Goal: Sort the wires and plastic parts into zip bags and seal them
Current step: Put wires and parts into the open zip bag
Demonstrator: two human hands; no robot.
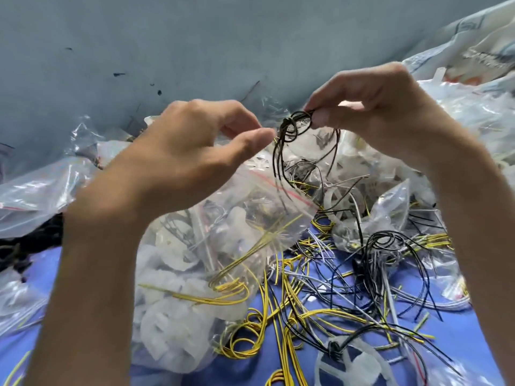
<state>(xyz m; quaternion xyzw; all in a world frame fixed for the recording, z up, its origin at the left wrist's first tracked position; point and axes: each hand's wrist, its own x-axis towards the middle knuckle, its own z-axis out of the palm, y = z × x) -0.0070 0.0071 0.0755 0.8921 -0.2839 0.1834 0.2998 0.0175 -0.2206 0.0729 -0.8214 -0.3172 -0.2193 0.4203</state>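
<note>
The right hand (373, 107) is raised above the pile, with its thumb and forefinger pressed together on the top of a black wire bundle (296, 126). The other fingers (348, 105) curl in behind the pinch. The left hand (189, 146) is held level with it. Its thumb (259, 135) stretches towards the knot of the bundle, and the forefinger is hooked over it with a narrow gap between the two tips. The thumb tip comes right up to the wire, but motion blur hides whether it touches, so I cannot tell if this hand grips anything.

The bundle is wound into a small coil at the top, where it is held. Its loose ends hang nearly straight down, so its long axis runs up and down. The tails reach the red-striped mouth of a clear zip bag (231, 218) just below.

That bag lies slanting from the mouth at upper right down to the lower left. It holds white plastic parts (167, 316) and a few yellow wires (231, 291).

Around it, on a blue surface (459, 344), lie loose yellow wire coils (245, 341), more black wires (384, 243) and further clear bags (33, 190). A grey cloth (167, 37) lies behind.
</note>
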